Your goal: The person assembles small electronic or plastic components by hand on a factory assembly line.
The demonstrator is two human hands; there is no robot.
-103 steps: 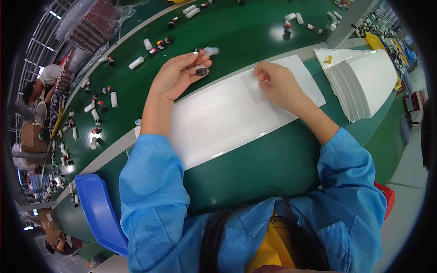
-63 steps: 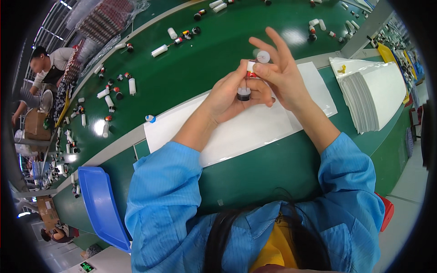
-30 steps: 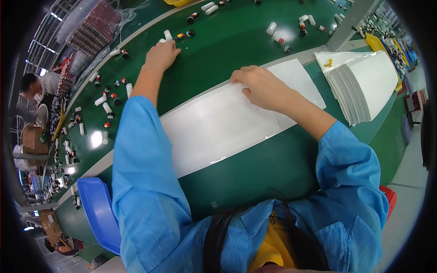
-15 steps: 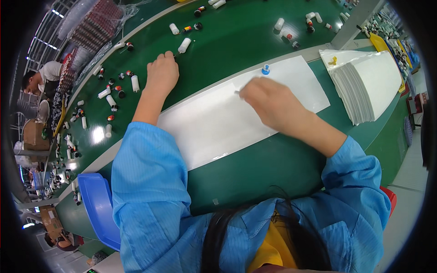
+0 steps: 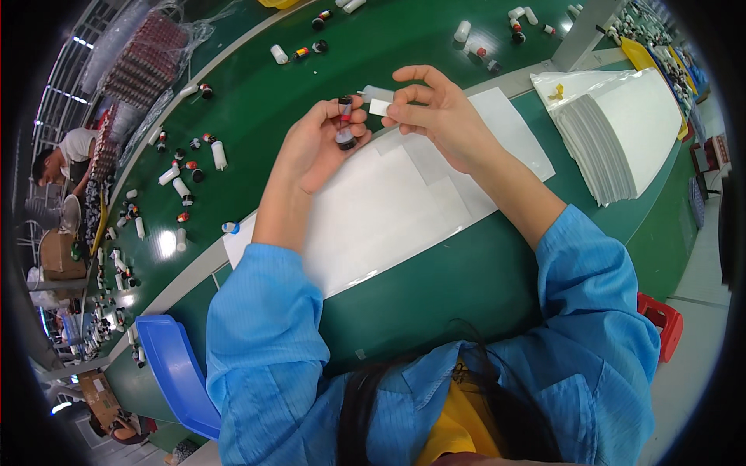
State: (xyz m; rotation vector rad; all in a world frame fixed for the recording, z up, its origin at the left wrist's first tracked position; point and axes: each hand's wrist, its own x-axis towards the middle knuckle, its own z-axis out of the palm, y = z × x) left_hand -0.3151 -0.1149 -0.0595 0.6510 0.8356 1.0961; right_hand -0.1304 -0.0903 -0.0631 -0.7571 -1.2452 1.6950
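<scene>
Blue plastic tray (image 5: pixel 172 373) sits left; green tabletop (image 5: pixel 435 283) stretches rightward along the near edge of the white sheets (image 5: pixel 373 213). By their far edge, the half-curled left hand (image 5: pixel 317 147) holds a red-banded, black-ended cylinder (image 5: pixel 345 119); the right hand (image 5: pixel 435 113) pinches a white rectangular slip (image 5: pixel 379 107).

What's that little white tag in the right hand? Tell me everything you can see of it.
The white tag is a small, flat, plain-looking rectangle, perhaps paper or a sticker; no print can be made out. The right hand pinches its right end between thumb and finger in mid-air, leaving the left end sticking out toward the left hand. A white cylinder shows by its upper edge; I can't tell whether they touch.
</scene>
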